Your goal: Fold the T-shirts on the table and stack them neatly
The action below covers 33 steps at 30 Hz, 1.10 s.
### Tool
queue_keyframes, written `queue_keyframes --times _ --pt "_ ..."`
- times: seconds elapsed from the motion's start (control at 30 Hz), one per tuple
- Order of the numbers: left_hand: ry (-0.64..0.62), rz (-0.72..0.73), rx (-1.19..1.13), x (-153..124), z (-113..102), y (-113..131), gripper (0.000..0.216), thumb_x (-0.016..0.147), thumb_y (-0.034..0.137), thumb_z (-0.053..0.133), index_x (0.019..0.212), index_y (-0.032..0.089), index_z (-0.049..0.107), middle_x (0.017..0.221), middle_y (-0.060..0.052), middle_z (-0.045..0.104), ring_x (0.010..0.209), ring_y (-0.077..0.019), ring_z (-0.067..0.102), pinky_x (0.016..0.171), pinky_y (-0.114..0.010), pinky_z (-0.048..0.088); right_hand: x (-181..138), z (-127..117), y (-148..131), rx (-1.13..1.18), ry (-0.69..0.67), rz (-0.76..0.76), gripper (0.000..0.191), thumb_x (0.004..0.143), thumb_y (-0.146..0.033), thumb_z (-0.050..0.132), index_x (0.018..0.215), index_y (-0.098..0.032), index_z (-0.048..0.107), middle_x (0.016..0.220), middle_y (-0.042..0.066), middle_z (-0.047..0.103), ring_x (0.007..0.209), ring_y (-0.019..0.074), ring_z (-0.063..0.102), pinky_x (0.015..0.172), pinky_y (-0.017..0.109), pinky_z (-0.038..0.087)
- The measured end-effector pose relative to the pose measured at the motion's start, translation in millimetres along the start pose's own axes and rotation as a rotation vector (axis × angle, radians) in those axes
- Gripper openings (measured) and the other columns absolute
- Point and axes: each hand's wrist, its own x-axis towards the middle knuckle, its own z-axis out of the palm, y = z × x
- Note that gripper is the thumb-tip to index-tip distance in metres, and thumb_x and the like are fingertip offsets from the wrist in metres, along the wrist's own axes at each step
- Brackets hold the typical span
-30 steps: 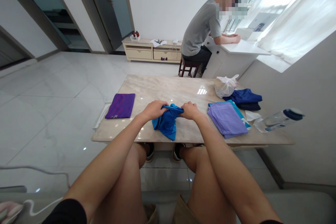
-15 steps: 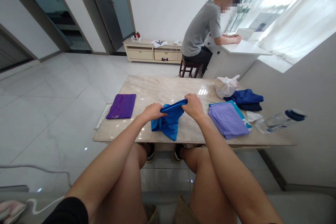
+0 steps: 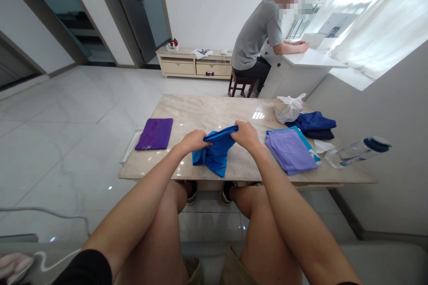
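Observation:
A blue piece of fabric (image 3: pixel 216 153), perhaps a bag or garment, is stretched between my two hands above the near part of the marble-topped table (image 3: pixel 197 109). My left hand (image 3: pixel 194 141) is closed on the left end of its upper edge. At the right end of that edge, my right hand (image 3: pixel 246 134) grips with fingers folded over it. The loose lower part hangs down in creases to the tabletop. Which kind of item the fabric is, I cannot tell.
Folded purple cloth (image 3: pixel 154 134) lies on the left. On the right are a lilac folded cloth (image 3: pixel 290 151) over a turquoise one, dark blue cloths (image 3: pixel 312 124), a white plastic bag (image 3: pixel 289 107) and a tilted clear bottle (image 3: pixel 354 152). A person (image 3: pixel 257 31) sits beyond.
The hands and the blue fabric hold almost the same position. The view has shifted very slightly, and the seated person's head has lowered a little.

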Motion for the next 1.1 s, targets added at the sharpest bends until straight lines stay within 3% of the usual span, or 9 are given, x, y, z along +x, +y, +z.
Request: queue_keyframes --times 0.13,0.3,0.5,0.53,0.6,0.73,0.83,0.97,1.1 --pt "-0.034 0.022 -0.049 6 7 -10 0.035 0.088 0.055 0.075 0.084 0.021 0.084 0.083 -0.009 0.081 0.085 -0.0294 0.079 0.073 -0.031 0.054 2 3 4 0.035 -0.005 0.007 0.025 0.094 -0.029 0.064 0.114 -0.021 0.078 0.110 0.015 0.080 0.105 0.0322 0.073 0.083 0.033 0.051" --pt "-0.265 -0.031 -0.178 11 25 -21 0.019 0.073 0.037 0.082 0.068 0.021 0.075 0.068 -0.006 0.075 0.079 -0.0275 0.077 0.072 -0.030 0.058 6 14 13 0.115 -0.044 -0.043 0.046 0.093 -0.018 0.063 0.137 -0.018 0.070 0.121 0.014 0.081 0.112 0.0289 0.074 0.089 0.031 0.053" --pt "-0.351 -0.100 -0.287 10 31 -16 0.019 0.078 0.034 0.081 0.086 0.017 0.080 0.073 -0.006 0.077 0.067 -0.0241 0.075 0.065 -0.032 0.062 2 22 23 0.044 -0.539 0.137 0.029 0.094 -0.020 0.065 0.112 -0.006 0.083 0.104 0.023 0.083 0.084 0.0320 0.079 0.080 0.038 0.060" --pt "-0.303 -0.119 -0.285 10 26 -14 0.020 0.082 0.032 0.077 0.093 0.016 0.080 0.078 -0.008 0.079 0.071 -0.0252 0.076 0.069 -0.033 0.062 1 20 24 0.050 -0.547 0.171 0.029 0.093 -0.019 0.066 0.112 -0.007 0.084 0.102 0.023 0.083 0.082 0.0325 0.079 0.079 0.039 0.061" --pt "-0.135 -0.163 -0.269 10 11 -11 0.029 0.096 0.029 0.064 0.116 0.014 0.077 0.098 -0.013 0.083 0.092 -0.0287 0.080 0.081 -0.035 0.063 -1 11 24 0.101 -0.328 0.191 0.035 0.094 -0.014 0.060 0.120 -0.010 0.083 0.110 0.021 0.084 0.093 0.0337 0.080 0.087 0.041 0.061" --pt "0.615 -0.204 -0.241 2 -24 -2 0.045 0.108 0.023 0.044 0.152 0.023 0.057 0.135 -0.012 0.078 0.129 -0.0313 0.072 0.105 -0.038 0.056 -3 -14 14 0.217 0.425 0.063 0.060 0.100 -0.010 0.039 0.152 -0.018 0.066 0.145 0.016 0.073 0.135 0.0337 0.065 0.110 0.041 0.052" --pt "0.914 -0.144 -0.209 -6 -35 -1 0.047 0.107 0.016 0.045 0.151 0.025 0.058 0.139 -0.010 0.076 0.132 -0.0309 0.070 0.109 -0.038 0.053 -3 -24 7 0.224 0.569 -0.044 0.069 0.095 -0.008 0.043 0.161 -0.019 0.058 0.153 0.017 0.065 0.145 0.0366 0.053 0.117 0.045 0.047" --pt "0.687 -0.101 -0.136 -5 -24 -19 0.038 0.103 0.017 0.053 0.135 0.024 0.074 0.133 -0.012 0.080 0.129 -0.0332 0.071 0.111 -0.042 0.052 1 -13 16 0.224 0.412 -0.054 0.062 0.093 -0.004 0.048 0.150 -0.017 0.069 0.143 0.018 0.071 0.137 0.0349 0.058 0.117 0.045 0.046" --pt "0.364 -0.171 -0.071 5 -5 -49 0.028 0.101 0.031 0.066 0.122 0.026 0.084 0.128 -0.013 0.083 0.125 -0.0364 0.073 0.105 -0.042 0.055 5 7 37 0.138 0.090 0.078 0.045 0.101 -0.016 0.055 0.140 -0.021 0.078 0.140 0.014 0.077 0.130 0.0315 0.067 0.107 0.037 0.052"
